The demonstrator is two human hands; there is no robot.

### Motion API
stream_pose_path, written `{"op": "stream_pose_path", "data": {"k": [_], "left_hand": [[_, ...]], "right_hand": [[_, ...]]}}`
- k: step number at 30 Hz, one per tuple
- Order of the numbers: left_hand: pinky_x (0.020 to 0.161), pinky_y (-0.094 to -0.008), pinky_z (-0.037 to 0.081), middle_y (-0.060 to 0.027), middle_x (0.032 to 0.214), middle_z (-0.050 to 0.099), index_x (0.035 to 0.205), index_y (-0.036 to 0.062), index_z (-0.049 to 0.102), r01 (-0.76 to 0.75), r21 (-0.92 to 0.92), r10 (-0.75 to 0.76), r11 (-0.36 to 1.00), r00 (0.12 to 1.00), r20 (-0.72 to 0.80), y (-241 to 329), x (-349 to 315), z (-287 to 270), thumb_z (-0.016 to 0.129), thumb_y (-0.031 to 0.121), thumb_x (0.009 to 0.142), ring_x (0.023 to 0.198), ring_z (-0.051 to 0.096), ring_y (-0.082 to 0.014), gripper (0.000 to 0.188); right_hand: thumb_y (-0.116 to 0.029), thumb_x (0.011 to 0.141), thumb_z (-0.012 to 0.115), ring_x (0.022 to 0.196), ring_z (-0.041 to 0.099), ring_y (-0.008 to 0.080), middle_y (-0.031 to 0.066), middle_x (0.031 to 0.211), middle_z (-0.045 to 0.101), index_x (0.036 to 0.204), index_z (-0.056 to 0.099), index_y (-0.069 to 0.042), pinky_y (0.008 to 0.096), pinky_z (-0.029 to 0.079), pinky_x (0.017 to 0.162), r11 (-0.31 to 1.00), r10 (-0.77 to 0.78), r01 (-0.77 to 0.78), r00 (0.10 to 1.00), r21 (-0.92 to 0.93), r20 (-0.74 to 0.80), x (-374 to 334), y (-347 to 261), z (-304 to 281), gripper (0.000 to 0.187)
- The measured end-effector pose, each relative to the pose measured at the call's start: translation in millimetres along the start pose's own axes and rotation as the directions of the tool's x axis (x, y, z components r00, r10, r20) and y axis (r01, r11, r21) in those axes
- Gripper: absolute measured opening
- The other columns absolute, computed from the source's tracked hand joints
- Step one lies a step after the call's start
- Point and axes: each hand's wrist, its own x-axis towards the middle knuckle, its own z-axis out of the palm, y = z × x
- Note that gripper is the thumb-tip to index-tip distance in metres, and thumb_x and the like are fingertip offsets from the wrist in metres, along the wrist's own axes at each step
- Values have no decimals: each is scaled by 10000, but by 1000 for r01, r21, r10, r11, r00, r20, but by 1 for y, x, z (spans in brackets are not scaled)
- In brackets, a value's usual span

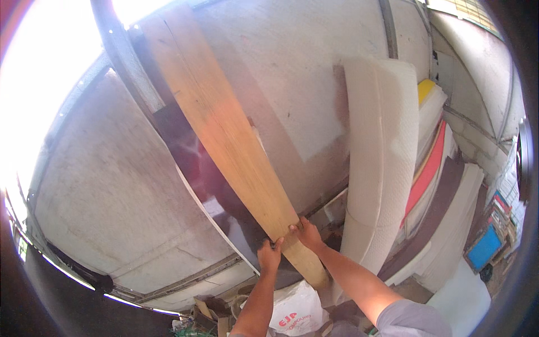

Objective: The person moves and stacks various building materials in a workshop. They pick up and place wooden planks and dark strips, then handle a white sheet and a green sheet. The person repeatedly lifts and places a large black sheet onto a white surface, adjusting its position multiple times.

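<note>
A long, light-brown wooden plank (224, 140) leans upright against the wall, its lower end down by a white sack. Near that lower part, my left hand (269, 255) grips the plank's left edge, thumb over the front face. My right hand (307, 233) clasps the opposite edge slightly higher, its thumb also on the front. The fingers behind the board are hidden. Behind the plank stands a dark, glossy sheet (205, 174) with a pale edge.
A tall white quilted foam slab (382, 151) stands to the right, with a red panel (426, 177) and more sheets behind it. Below me sits a white sack (297, 309) with red print. A metal post (126, 62) rises at upper left. Farther right is a blue panel (484, 247).
</note>
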Motion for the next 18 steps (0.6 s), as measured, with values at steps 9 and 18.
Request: {"op": "stream_pose_path", "data": {"k": [9,18], "left_hand": [[822,-456,556,-252,1076,721,1125,-36,639,-66,-246,109,967,980,167,41,-95,-12,670,458,985,955,717,-422,514],[871,-475,538,-257,1095,718,1155,-45,621,-20,-556,440,831,635,636,51,-339,-15,602,235,1042,1030,700,-422,302]], "right_hand": [[-385,983,690,1209,625,405,244,1279,637,1408,527,-19,459,527,973,998,-55,43,954,-47,-293,-131,51,-8,585],[-404,1034,586,1252,584,419,238,1332,600,1446,500,-62,491,481,1029,915,379,-399,804,56,-458,-418,79,4,542]]}}
